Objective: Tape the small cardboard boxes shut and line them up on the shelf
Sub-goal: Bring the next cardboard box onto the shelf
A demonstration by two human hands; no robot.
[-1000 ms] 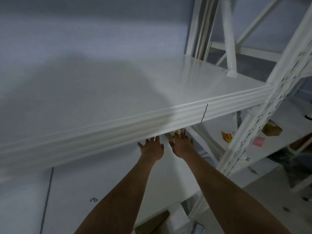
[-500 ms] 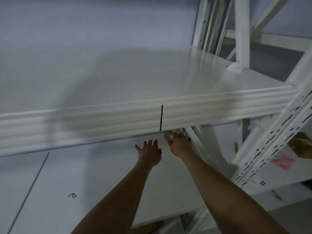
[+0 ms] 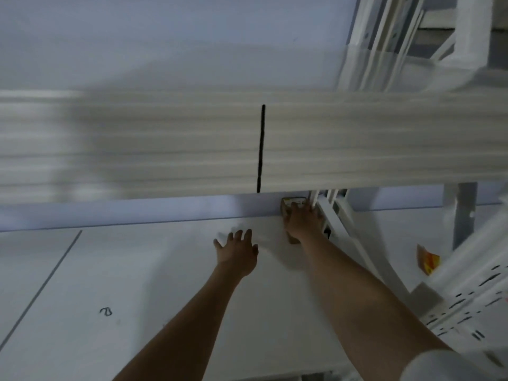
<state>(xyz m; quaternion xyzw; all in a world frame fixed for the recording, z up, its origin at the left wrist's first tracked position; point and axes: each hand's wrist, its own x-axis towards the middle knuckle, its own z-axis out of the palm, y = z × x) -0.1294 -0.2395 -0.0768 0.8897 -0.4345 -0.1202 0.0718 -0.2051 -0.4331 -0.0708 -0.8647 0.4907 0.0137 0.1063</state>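
A small cardboard box point(image 3: 292, 238) stands at the back right of the white lower shelf point(image 3: 137, 284), close to the wall and the shelf's upright. My right hand point(image 3: 302, 220) lies on top of the box and covers most of it, fingers reaching toward the wall; only the box's near corner and a far strip with a yellow label show. My left hand point(image 3: 237, 253) is spread flat, fingers straight, over the shelf just left of the box, apart from it. Whether it touches the shelf is not clear.
The upper shelf's thick white front edge point(image 3: 357, 144), with a black vertical line point(image 3: 260, 148), hangs low over the hands. White slanted braces and a perforated upright point(image 3: 467, 292) stand at the right. A yellow-red packet point(image 3: 427, 261) lies beyond them.
The view has dropped, so the lower shelf's back and the box now show. My left hand has drawn back toward me and away from the box. My right hand stays on the box.
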